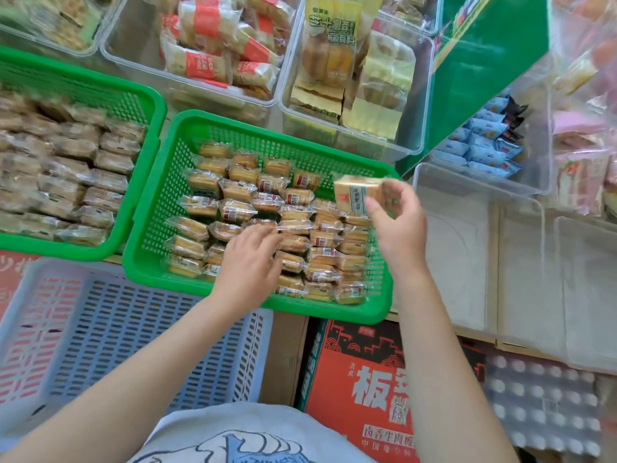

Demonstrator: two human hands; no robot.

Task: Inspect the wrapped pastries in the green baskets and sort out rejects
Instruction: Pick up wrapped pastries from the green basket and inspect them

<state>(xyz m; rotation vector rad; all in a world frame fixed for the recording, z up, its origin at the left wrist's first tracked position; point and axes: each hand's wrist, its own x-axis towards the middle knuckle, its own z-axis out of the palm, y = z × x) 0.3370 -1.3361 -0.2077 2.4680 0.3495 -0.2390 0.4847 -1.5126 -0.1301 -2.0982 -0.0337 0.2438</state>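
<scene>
A green basket (157,208) in the middle holds several clear-wrapped golden pastries (233,192) in rows. A second green basket (147,105) at the left is also full of wrapped pastries (66,182), blurred. My right hand (397,228) holds one wrapped pastry (354,192) lifted above the middle basket's right edge, pinched between thumb and fingers. My left hand (250,259) reaches into the middle basket, its fingers lying on the pastries in the lower rows; whether it grips one is hidden.
A pale blue slotted crate (100,329) sits empty at the lower left. Clear tubs (287,95) of other packaged snacks line the back. Empty clear tubs (467,248) stand at the right. A red printed carton (350,379) lies below the basket.
</scene>
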